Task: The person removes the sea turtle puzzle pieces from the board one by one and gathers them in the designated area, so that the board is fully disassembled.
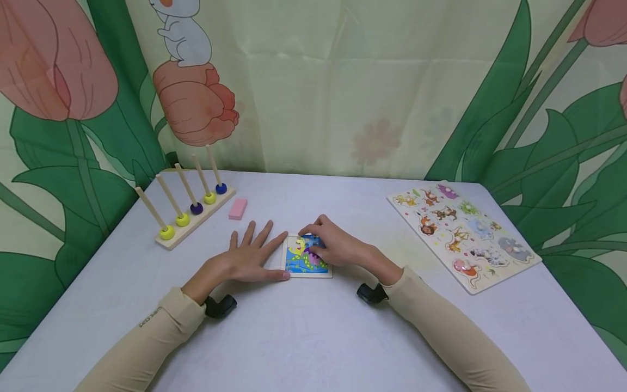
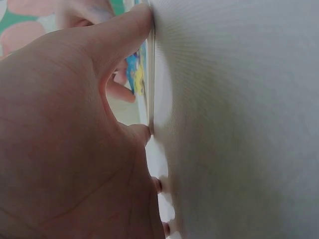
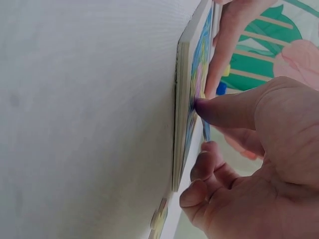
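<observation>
One pinch, right hand (image 1: 338, 245): thumb and forefinger closed on what appears to be a thin blue puzzle piece (image 3: 207, 130); the other fingers are bent and clear of the picture surface.
Puzzle piece: at the upper right part of the dinosaur puzzle (image 1: 308, 276), standing tilted to its face in the right wrist view; its outline is mostly hidden by the hand.
Left hand (image 1: 250, 261): fingers straight and spread, gripping nothing; thumb on the lower left corner of the puzzle, forefinger at its upper left edge.
Dinosaur puzzle: flat on the table (image 1: 313, 337), between the two hands; square pale frame, blue ground, yellow and green figure with purple.
Step in hand: judged to be the handling of a single piece at the frame while the left hand steadies it; whether the piece is being raised or seated cannot be told.
Next move: calls for a firm pinch, the left thumb kept on the corner, and the piece moved squarely so that its neighbours stay in place.
Pink block (image 1: 238, 209): on the table, beyond the left fingertips.
Peg stand (image 1: 202, 216): left of the pink block; five upright rods, one bead at the foot of each, three yellow and two dark.
Animal board (image 1: 443, 253): at the right side of the table, lying at a slant, well apart from the right hand.
Curtain (image 1: 303, 98): behind the table, printed with tulips and leaves.
</observation>
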A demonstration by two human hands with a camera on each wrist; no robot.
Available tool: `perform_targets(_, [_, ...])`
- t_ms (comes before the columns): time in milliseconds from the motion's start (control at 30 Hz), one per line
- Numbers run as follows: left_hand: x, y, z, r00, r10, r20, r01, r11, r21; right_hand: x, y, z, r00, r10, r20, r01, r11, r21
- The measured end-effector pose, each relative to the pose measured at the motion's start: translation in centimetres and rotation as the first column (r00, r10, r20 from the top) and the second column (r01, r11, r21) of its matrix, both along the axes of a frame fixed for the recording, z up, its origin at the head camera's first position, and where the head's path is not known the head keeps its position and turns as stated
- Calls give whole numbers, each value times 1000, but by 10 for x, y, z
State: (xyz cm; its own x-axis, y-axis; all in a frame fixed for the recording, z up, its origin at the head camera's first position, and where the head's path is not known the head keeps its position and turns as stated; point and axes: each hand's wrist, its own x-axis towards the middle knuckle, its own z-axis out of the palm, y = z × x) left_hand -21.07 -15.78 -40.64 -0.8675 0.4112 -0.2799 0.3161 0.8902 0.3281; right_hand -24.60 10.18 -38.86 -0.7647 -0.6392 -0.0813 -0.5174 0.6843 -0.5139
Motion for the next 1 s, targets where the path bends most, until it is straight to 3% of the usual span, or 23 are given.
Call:
perform_targets(333, [-7,-2,-11,1000,13,-8,-13,999,-31,-1,1,-2,1000,0,-2,0,1000,-4])
perform_targets(1000, [-6,0,-9,1000,16,1,-16,999,-45,0,10,-2,1000,-19,4,19,1000,-8])
